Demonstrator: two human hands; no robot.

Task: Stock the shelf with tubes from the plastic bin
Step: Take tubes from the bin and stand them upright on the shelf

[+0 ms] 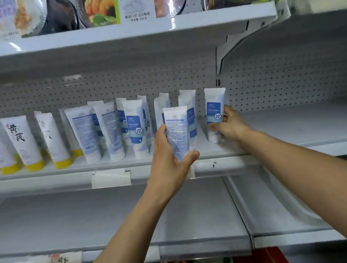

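My left hand (170, 161) grips a white and blue tube (176, 129), upright with its back label towards me, just above the front edge of the middle shelf (220, 152). My right hand (231, 124) holds another white and blue tube (215, 109), which stands cap down on the shelf at the right end of the row. Several more blue tubes (135, 129) stand in rows to the left of my hands. The plastic bin is out of view.
White tubes with yellow caps (21, 143) fill the shelf's left part. The pegboard back wall (126, 87) is close behind the rows. Food packs (100, 8) sit on the upper shelf. The lower shelf (93, 220) and the right-hand bay (298, 122) are bare.
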